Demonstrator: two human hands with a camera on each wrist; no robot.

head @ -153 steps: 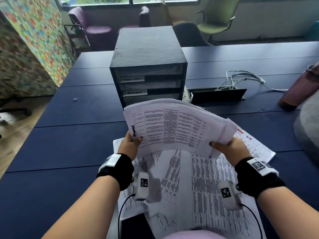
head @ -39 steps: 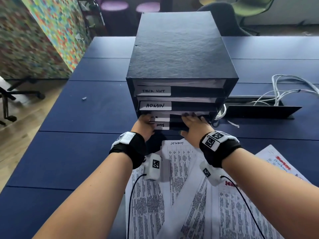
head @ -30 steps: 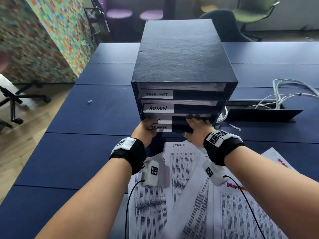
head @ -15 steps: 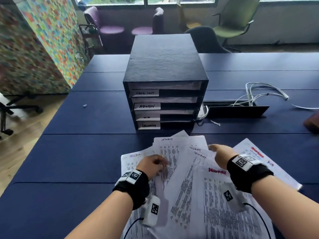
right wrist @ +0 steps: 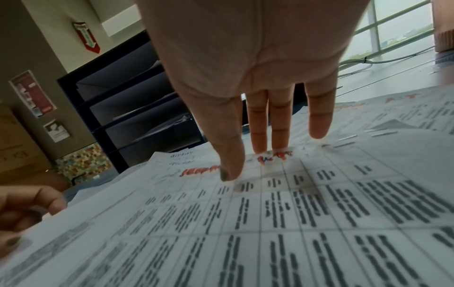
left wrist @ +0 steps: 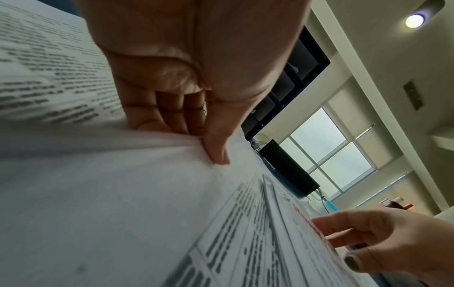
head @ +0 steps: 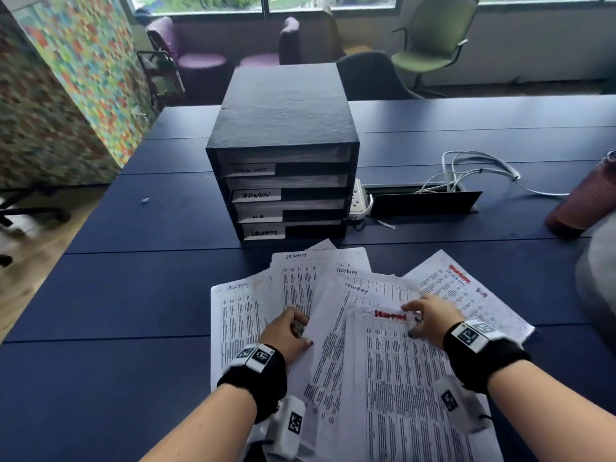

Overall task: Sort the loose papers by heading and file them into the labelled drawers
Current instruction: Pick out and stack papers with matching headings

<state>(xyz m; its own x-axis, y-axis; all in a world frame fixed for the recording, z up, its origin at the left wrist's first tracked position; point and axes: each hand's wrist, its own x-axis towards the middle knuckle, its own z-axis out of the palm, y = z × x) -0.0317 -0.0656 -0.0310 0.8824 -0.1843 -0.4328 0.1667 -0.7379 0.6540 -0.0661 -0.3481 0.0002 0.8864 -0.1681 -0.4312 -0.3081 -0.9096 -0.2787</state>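
Now both hands on the loose papers [head: 393, 378], near the drawer unit [head: 283, 155].
Left hand [head: 286, 335] pinches a sheet's edge; right hand [head: 430, 316] rests straight-fingered on the red-headed sheet [head: 390, 316].

Dark blue table [head: 140, 295] bearing a black drawer unit [head: 283, 155], fanned loose papers [head: 383, 378] just before it, a white power strip [head: 359, 201], grey cables [head: 473, 171] and a maroon bottle [head: 590, 198].

We seem to be in an office, long dark blue table [head: 140, 295] with a cable hatch [head: 423, 201] and power strip [head: 358, 203], labelled black drawer unit [head: 283, 128], green swivel chair [head: 430, 41] and purple seats [head: 196, 61] by the windows [head: 266, 0], printed papers [head: 400, 378] at our near edge.
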